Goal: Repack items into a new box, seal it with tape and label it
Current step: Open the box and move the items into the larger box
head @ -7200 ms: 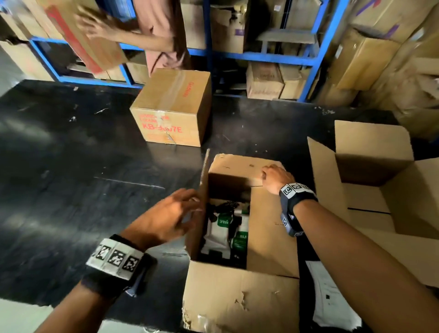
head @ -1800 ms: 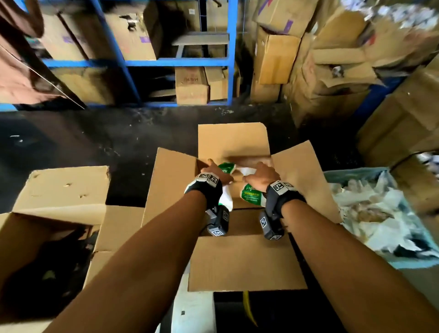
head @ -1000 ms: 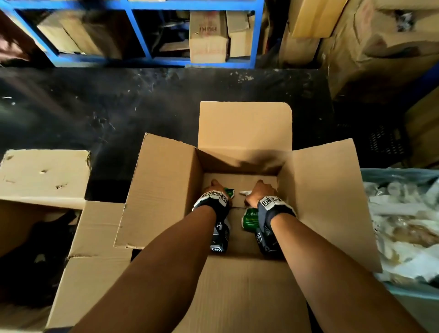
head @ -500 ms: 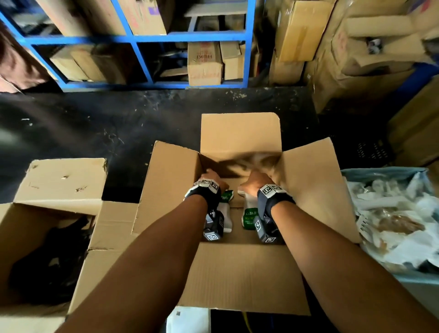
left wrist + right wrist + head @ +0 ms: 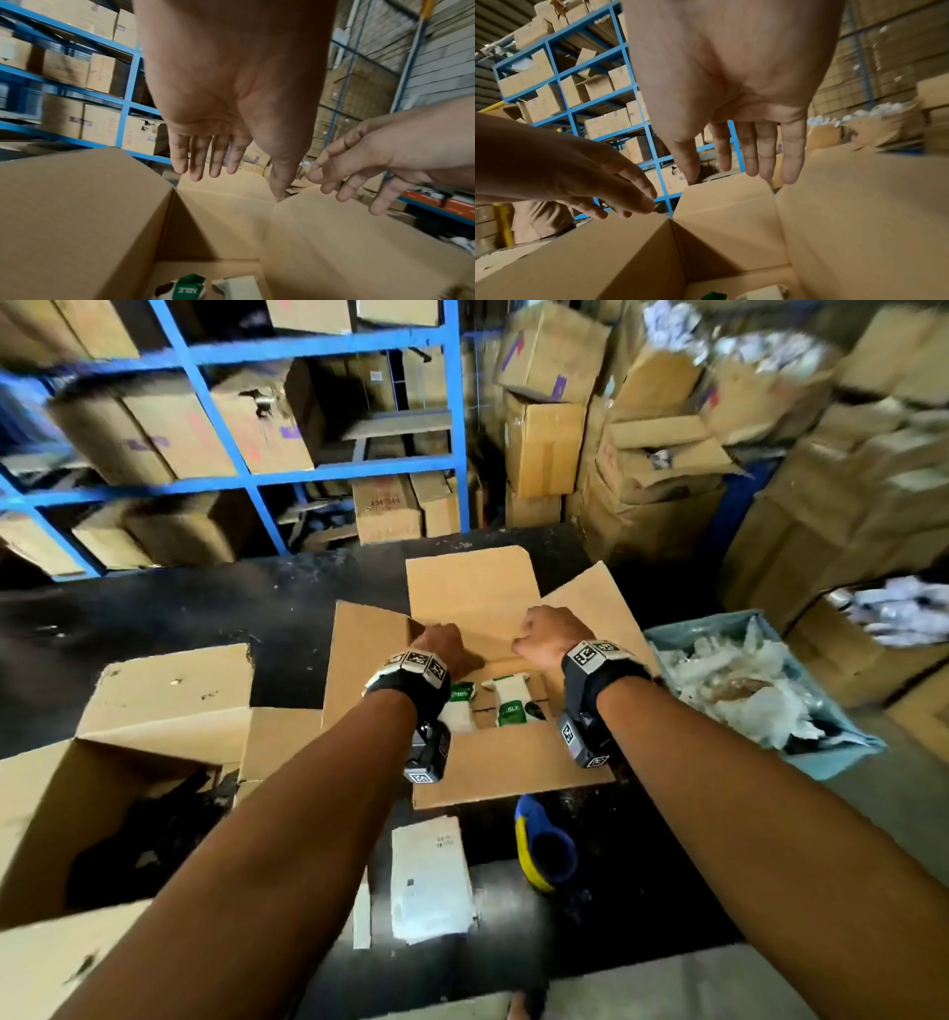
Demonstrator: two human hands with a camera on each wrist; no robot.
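The new cardboard box [image 5: 369,660] stands open at the middle of the dark table, all flaps spread outward. Two white packets with green labels [image 5: 513,703] stand on its floor near the front wall; the left wrist view shows their tops [image 5: 186,288]. My left hand [image 5: 445,643] hovers above the box's left side and my right hand [image 5: 548,631] above its right side. In both wrist views the fingers [image 5: 200,162] [image 5: 765,154] hang straight and relaxed over the box with nothing in them.
The worn old box [image 5: 154,711] lies open at the left, its inside dark. A blue bin [image 5: 832,762] of plastic wrapping sits at the right. A white paper sheet [image 5: 431,880] and a blue-yellow object [image 5: 544,850] lie on the table's near side. Blue shelves [image 5: 452,428] with cartons stand behind.
Both hands have let go of the packets and risen out of the box to above its rim. The packets stay on the box floor.
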